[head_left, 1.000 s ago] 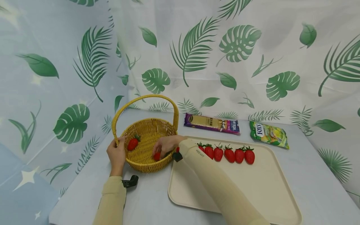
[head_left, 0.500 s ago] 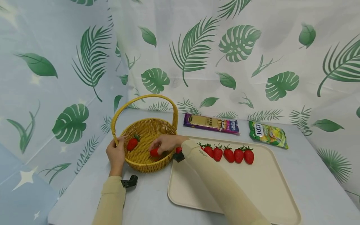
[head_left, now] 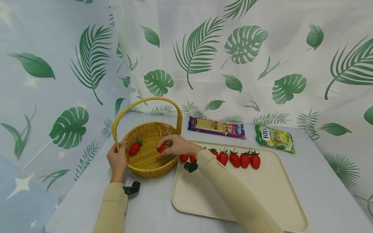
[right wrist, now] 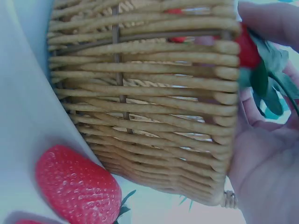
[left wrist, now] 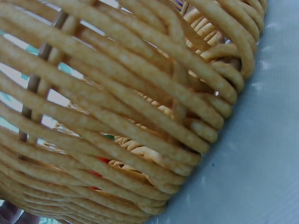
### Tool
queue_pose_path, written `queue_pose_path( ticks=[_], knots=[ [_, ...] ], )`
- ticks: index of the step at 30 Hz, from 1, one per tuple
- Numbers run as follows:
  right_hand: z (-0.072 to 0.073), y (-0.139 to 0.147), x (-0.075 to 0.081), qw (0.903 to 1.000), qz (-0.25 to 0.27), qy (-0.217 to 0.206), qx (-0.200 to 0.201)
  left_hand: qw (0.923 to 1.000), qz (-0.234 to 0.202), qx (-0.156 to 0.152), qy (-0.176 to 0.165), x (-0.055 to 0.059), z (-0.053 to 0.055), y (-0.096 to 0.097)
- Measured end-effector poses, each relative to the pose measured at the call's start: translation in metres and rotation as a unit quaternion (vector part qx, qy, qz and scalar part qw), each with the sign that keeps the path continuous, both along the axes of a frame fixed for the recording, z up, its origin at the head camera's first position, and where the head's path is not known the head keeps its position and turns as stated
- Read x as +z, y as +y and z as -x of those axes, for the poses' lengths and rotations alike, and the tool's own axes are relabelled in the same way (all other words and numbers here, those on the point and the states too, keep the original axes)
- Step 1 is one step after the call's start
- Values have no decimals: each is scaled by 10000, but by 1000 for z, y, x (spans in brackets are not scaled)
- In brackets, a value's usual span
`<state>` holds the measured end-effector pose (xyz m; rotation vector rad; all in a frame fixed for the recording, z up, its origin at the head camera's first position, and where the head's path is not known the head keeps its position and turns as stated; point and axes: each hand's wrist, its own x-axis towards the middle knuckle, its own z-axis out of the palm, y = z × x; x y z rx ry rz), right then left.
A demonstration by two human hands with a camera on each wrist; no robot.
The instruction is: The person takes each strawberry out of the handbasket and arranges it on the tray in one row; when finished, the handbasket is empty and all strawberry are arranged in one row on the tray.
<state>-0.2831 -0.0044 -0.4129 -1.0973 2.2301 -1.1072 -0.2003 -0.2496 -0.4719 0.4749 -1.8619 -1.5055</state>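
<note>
A yellow wicker basket (head_left: pixel 150 173) with a tall arched handle stands on the left side of the table. My left hand (head_left: pixel 117 161) grips its left rim where the handle joins it. One red strawberry (head_left: pixel 134 149) lies inside at the left. My right hand (head_left: pixel 180 145) reaches over the right rim and pinches another strawberry (head_left: pixel 162 148) between thumb and fingers. The right wrist view shows that held strawberry (right wrist: pixel 248 49), green leaves outward, at rim height. Woven wall (left wrist: pixel 103 93) fills most of the left wrist view.
Right of the basket lies a beige tray (head_left: pixel 262 200) with a row of strawberries (head_left: pixel 234 159) along its far side, partly covered by my right arm. Behind it are a purple snack packet (head_left: pixel 216 127) and a green candy bag (head_left: pixel 275 138). A leaf-printed curtain (head_left: pixel 204 64) hangs behind.
My right hand, still holding the strawberry, has risen from low inside the basket toward its right rim. The left hand keeps its grip. The view has shifted slightly.
</note>
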Motion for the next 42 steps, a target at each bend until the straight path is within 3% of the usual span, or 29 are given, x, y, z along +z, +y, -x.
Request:
queue_pose_path(
  ticks=[8,18,28,42],
  knots=[
    [-15,26,3,9948,778,-220,-622,10000,14,10,-37,4,-1,-1],
    [-34,57,-5,9719,1734,-600,-1474,10000,-19,47,34,5,-2,0],
    [-46,97,-16,9597,1597,-408,-2275,9999,17,19,98,5,-2,0],
    [-67,162,-23,9322,2080,-316,-2946,10000,42,33,77,0,0,0]
  ],
)
